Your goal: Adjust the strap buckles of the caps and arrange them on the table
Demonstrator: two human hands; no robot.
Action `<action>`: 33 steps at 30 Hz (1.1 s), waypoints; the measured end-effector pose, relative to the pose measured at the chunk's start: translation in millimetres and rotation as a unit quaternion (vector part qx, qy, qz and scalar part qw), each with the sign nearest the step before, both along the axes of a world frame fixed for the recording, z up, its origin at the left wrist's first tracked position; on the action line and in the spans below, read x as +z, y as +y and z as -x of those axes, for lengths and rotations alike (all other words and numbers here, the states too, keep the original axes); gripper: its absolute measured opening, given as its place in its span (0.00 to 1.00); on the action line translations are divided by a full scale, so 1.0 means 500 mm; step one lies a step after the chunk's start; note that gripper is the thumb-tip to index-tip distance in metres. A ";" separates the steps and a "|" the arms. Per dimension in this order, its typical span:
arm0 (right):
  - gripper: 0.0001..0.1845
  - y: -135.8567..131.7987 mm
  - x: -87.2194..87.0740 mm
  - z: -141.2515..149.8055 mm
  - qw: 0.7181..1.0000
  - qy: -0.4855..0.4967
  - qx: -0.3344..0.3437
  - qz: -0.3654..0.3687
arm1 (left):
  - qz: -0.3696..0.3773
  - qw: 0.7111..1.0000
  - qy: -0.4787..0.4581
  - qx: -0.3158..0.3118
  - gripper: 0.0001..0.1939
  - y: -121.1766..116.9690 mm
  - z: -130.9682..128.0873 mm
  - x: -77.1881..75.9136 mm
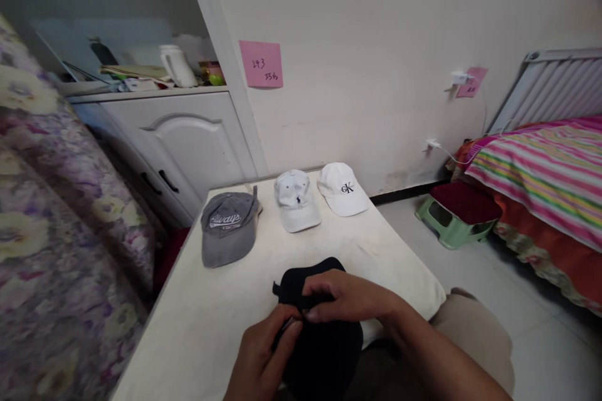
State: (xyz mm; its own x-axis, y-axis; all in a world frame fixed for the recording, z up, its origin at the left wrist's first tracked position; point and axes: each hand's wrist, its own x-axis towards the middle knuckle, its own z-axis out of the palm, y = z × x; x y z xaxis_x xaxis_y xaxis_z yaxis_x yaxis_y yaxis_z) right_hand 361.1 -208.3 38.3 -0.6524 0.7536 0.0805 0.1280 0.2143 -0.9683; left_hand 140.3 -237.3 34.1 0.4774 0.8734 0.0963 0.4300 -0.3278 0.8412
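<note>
A black cap point(324, 351) lies at the near edge of the white-covered table point(188, 319), partly over my lap. My left hand point(268, 348) pinches part of its strap, with a small shiny piece showing between thumb and finger. Close against it, my right hand point(345, 294) is closed on the strap as well. A loose strap end sticks out to the left of the cap. Farther back on the table sit a grey cap point(228, 247) with "Always" lettering, a pale cap point(300, 216) with a small dark emblem, and a white cap point(345, 203) marked "CK".
A green stool point(446, 229) with a dark red top stands right of the table, beside a bed point(559, 156) with a striped cover. At left hang floral curtains point(70, 276) before a white cabinet point(183, 144). Pink notes point(262, 64) are on the wall.
</note>
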 end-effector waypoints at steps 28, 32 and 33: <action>0.15 0.021 -0.051 0.008 0.960 0.221 -0.084 0.152 | 0.087 0.996 0.016 -0.021 0.15 0.038 -0.002 0.001; 0.15 0.020 -0.045 0.002 0.954 0.239 -0.087 0.158 | 0.110 0.993 -0.007 0.047 0.12 0.043 0.006 -0.012; 0.15 0.020 -0.044 0.000 0.954 0.237 -0.092 0.159 | 0.117 0.991 -0.019 0.066 0.12 0.043 0.005 -0.013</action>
